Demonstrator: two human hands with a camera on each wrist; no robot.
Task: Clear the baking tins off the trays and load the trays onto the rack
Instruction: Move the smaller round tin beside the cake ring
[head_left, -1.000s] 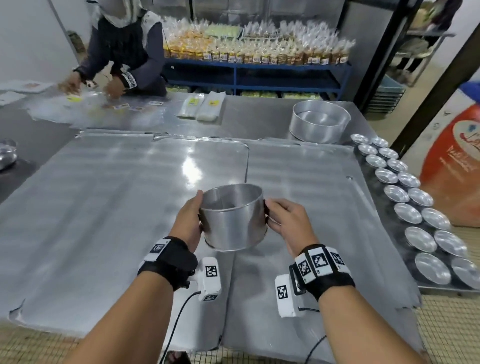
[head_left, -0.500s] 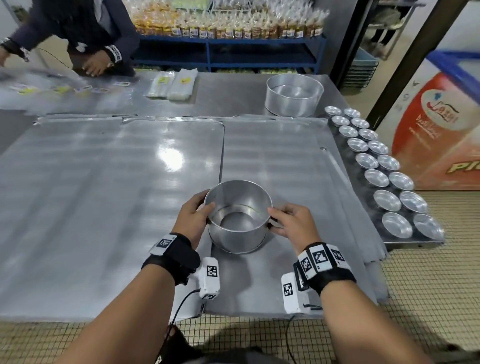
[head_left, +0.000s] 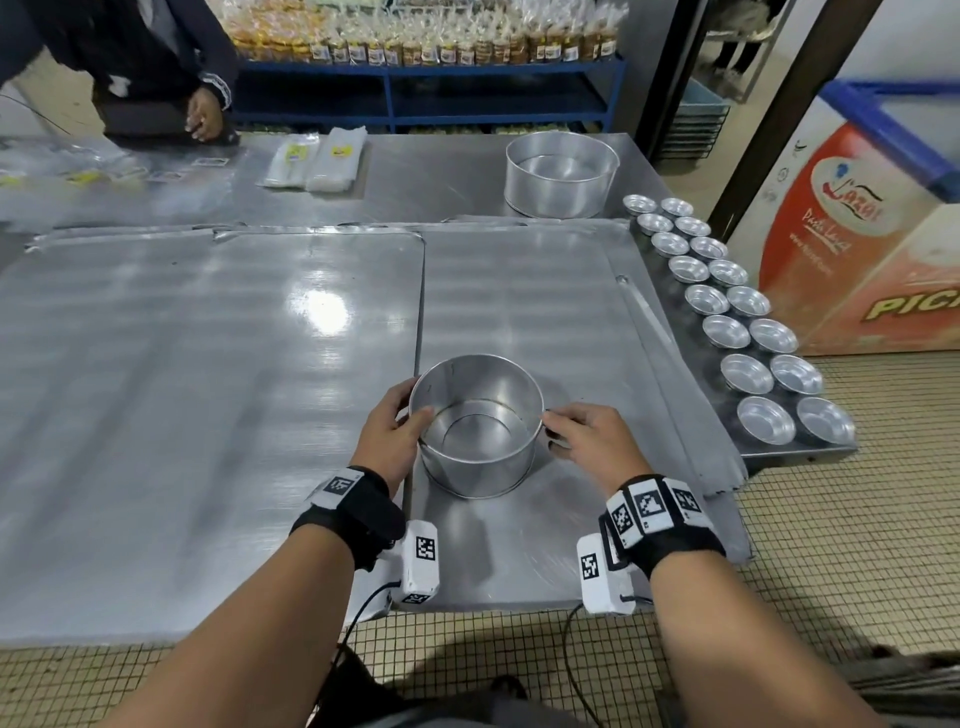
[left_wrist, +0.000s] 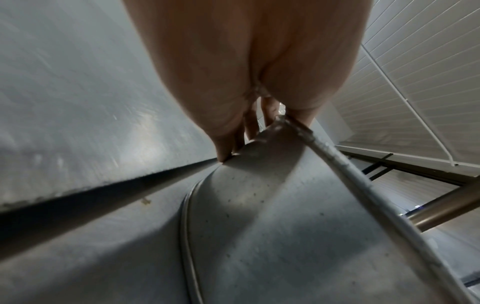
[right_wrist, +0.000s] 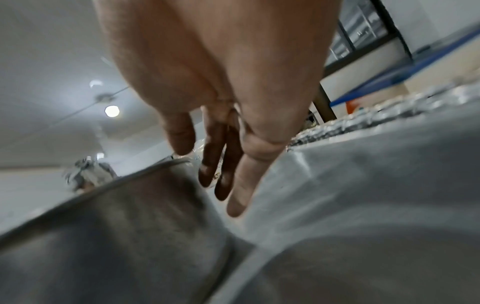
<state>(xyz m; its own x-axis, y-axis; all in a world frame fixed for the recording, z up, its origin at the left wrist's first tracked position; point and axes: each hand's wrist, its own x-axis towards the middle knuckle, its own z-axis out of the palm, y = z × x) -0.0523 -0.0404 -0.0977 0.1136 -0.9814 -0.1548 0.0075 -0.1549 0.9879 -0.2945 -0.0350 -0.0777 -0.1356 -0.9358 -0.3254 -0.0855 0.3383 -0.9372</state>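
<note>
Standing upright on the right-hand flat metal tray (head_left: 545, 312), near its front edge, we see a round, straight-sided, shiny aluminium baking tin (head_left: 478, 426). Our left hand (head_left: 389, 441) grips the tin's left wall, thumb hooked over the rim and fingers curled around the outside. Our right hand (head_left: 587, 441) sits just beside the tin's right wall; in the right wrist view its fingers (right_wrist: 239, 197) hang straight and relaxed, close to the wall, holding nothing. A second, larger flat metal tray (head_left: 208, 389) lies edge to edge to the left, both on the steel bench (head_left: 441, 171). Farther back on the bench stands a wide, shallow round aluminium pan (head_left: 561, 174). Along the right edge runs a double row of small fluted silver tart moulds (head_left: 727, 301). Across the bench another person's hand (head_left: 200, 117) rests near flat clear plastic bags (head_left: 317, 158).
</note>
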